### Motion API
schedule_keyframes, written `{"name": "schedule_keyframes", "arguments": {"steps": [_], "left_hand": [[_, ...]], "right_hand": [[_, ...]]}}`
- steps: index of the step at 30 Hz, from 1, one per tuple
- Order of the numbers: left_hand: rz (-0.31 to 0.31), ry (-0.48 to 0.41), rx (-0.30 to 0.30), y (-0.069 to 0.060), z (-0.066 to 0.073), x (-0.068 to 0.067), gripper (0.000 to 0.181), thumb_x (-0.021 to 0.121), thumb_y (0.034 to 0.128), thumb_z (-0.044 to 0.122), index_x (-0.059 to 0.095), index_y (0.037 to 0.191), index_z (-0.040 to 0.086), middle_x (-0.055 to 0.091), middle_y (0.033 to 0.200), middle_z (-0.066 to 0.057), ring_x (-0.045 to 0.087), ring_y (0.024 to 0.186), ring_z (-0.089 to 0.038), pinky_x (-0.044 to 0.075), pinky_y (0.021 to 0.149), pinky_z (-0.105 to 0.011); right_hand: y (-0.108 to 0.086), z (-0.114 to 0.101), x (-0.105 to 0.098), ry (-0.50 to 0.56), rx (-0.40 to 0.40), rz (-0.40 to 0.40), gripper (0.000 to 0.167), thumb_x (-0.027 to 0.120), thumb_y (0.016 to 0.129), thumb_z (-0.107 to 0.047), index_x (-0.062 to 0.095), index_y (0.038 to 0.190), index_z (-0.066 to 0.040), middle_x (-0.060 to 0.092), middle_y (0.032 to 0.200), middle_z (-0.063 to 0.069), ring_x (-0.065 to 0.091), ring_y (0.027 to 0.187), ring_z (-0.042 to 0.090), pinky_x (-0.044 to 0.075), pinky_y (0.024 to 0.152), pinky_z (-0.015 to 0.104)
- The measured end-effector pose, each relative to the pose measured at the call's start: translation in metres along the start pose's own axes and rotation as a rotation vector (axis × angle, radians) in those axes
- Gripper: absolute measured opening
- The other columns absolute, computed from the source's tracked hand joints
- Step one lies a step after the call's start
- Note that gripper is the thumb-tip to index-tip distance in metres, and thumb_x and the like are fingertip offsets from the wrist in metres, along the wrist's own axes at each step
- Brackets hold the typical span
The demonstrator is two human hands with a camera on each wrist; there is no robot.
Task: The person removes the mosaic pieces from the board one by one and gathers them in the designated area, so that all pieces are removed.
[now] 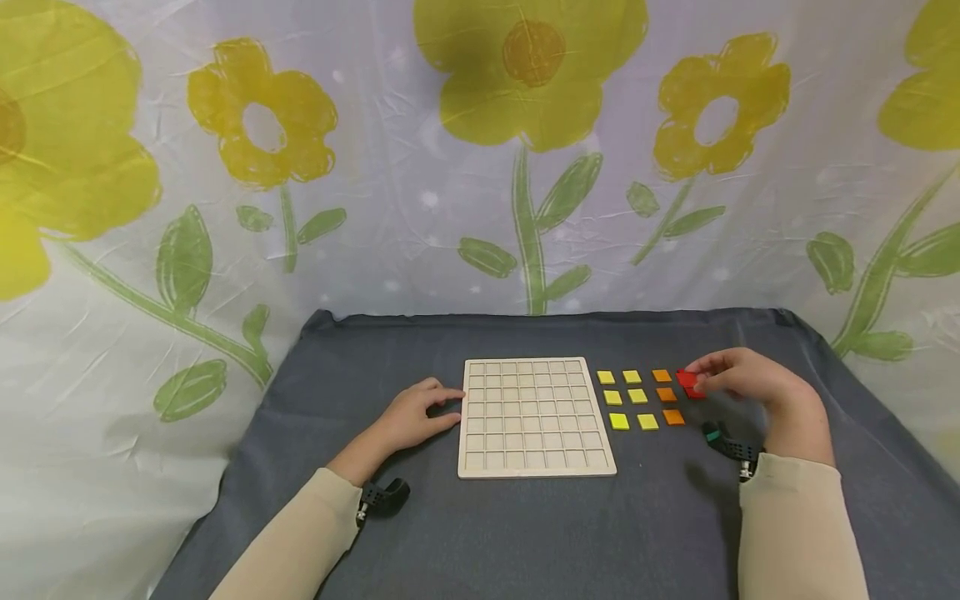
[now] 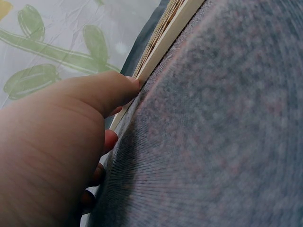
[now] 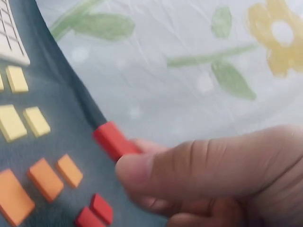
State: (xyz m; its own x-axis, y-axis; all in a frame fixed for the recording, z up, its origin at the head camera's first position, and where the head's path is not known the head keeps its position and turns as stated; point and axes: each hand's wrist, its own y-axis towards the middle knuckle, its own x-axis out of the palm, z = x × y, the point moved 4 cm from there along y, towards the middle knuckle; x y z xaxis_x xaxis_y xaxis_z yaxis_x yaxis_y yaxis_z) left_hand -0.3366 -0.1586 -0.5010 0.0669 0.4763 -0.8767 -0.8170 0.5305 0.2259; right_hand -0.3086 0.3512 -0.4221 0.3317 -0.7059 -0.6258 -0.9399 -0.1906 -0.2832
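Observation:
My right hand (image 1: 750, 379) pinches a red square tile (image 3: 113, 139) between thumb and fingers, lifted above the cloth in the right wrist view. Two more red tiles (image 3: 102, 209) lie below it, near the bottom of that view. Left of this hand, orange tiles (image 1: 666, 394) form a column, with yellow tiles (image 1: 637, 396) in two columns beyond them. A pale wooden grid board (image 1: 536, 422) lies flat at the middle. Thumb and fingertips of my left hand (image 1: 408, 417) touch the board's left edge; the left wrist view shows the thumb against its side.
A dark grey cloth (image 1: 525, 542) covers the table. Behind and beside it hangs a pale curtain (image 1: 390, 192) printed with yellow flowers. Each wrist carries a black device, the left one (image 1: 386, 497) close to the cloth.

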Motion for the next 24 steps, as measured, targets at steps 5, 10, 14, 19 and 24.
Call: {"name": "schedule_keyframes", "arguments": {"steps": [5, 10, 14, 19, 24], "left_hand": [[-0.004, -0.006, 0.002, 0.0, 0.002, -0.001, 0.042, 0.076, 0.0962, 0.034, 0.069, 0.136, 0.021, 0.053, 0.095, 0.004, 0.042, 0.073, -0.012, 0.038, 0.067, -0.031], [-0.007, -0.004, -0.004, 0.001, 0.0, 0.0, 0.042, 0.076, 0.0961, 0.034, 0.069, 0.136, 0.022, 0.053, 0.095, 0.005, 0.042, 0.072, -0.012, 0.037, 0.066, -0.031], [-0.005, -0.003, -0.01, 0.001, -0.003, 0.002, 0.042, 0.075, 0.0961, 0.035, 0.07, 0.136, 0.022, 0.052, 0.095, 0.006, 0.042, 0.072, -0.011, 0.037, 0.066, -0.031], [-0.004, -0.003, -0.018, 0.002, -0.003, 0.001, 0.043, 0.076, 0.0956, 0.035, 0.07, 0.136, 0.021, 0.053, 0.095, 0.006, 0.042, 0.072, -0.012, 0.037, 0.066, -0.031], [-0.011, -0.006, -0.026, 0.002, -0.002, 0.002, 0.043, 0.076, 0.0957, 0.035, 0.07, 0.136, 0.022, 0.052, 0.094, 0.006, 0.042, 0.072, -0.012, 0.037, 0.066, -0.031]], "right_hand": [[-0.002, 0.017, 0.0, 0.014, 0.055, -0.064, 0.045, 0.071, 0.098, -0.02, 0.062, 0.134, 0.006, 0.066, 0.108, 0.003, 0.045, 0.075, 0.014, 0.043, 0.069, 0.035], [-0.002, 0.03, 0.001, 0.031, 0.096, -0.078, 0.043, 0.072, 0.096, -0.017, 0.063, 0.131, 0.006, 0.063, 0.091, 0.0, 0.045, 0.066, 0.013, 0.042, 0.066, 0.034], [-0.003, 0.036, 0.002, 0.048, 0.131, -0.075, 0.038, 0.071, 0.095, -0.013, 0.065, 0.128, 0.005, 0.061, 0.087, -0.001, 0.043, 0.062, 0.015, 0.039, 0.063, 0.034], [-0.005, 0.038, 0.004, 0.03, 0.173, -0.08, 0.032, 0.07, 0.094, -0.009, 0.067, 0.124, 0.002, 0.061, 0.089, 0.002, 0.045, 0.068, 0.018, 0.039, 0.063, 0.034], [-0.006, 0.038, 0.005, 0.005, 0.206, -0.072, 0.03, 0.07, 0.094, -0.008, 0.068, 0.122, 0.0, 0.06, 0.093, 0.004, 0.047, 0.075, 0.021, 0.039, 0.066, 0.035]]}}
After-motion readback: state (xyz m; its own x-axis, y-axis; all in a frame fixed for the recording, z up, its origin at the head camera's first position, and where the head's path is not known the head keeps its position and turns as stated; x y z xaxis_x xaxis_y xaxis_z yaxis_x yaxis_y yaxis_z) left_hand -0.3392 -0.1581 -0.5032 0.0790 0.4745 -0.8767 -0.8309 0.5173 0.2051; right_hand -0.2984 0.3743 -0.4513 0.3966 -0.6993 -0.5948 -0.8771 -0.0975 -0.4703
